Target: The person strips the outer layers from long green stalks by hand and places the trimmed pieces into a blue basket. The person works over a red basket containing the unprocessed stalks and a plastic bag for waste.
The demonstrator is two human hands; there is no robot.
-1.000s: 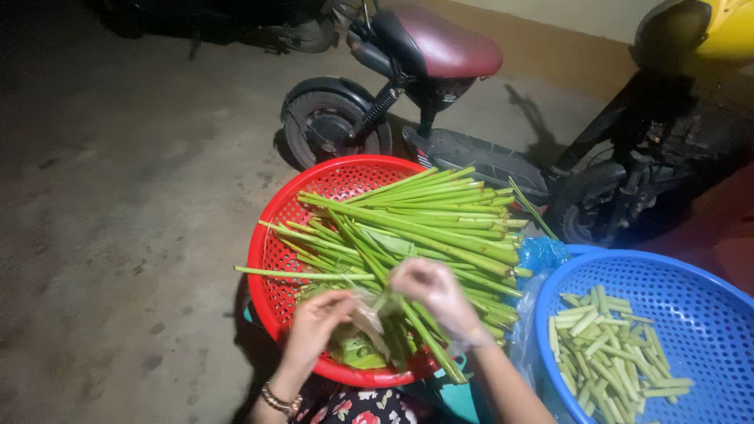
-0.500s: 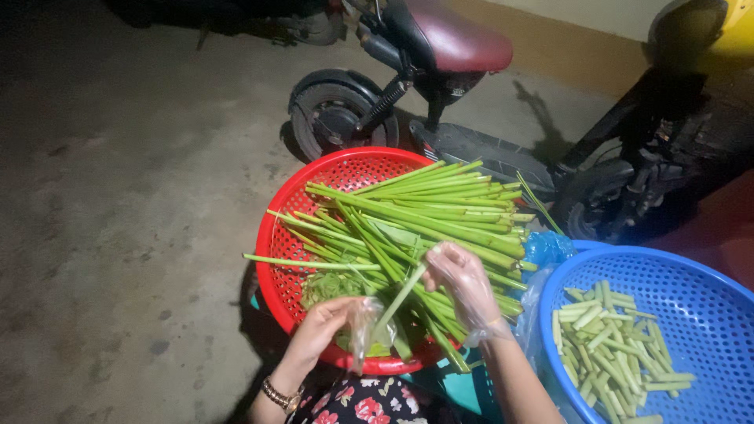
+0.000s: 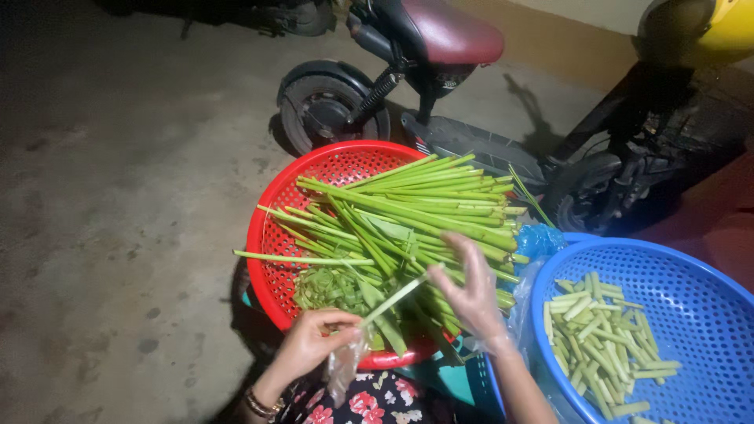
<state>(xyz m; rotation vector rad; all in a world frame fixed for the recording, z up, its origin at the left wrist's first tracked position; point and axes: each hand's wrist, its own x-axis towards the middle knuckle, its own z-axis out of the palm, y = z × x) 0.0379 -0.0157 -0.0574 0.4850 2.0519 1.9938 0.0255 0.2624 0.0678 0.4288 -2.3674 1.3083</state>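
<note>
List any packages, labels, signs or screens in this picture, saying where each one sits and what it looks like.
Clear plastic bag: hanging crumpled from the left hand, in front of the red basket.
Blue plastic bag: crumpled between the red basket and the blue basket.
No labels, signs or screens show.

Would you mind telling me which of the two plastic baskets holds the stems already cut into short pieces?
The blue basket on the right; its stems are short cut pieces, while the red basket holds long whole stalks.
</note>
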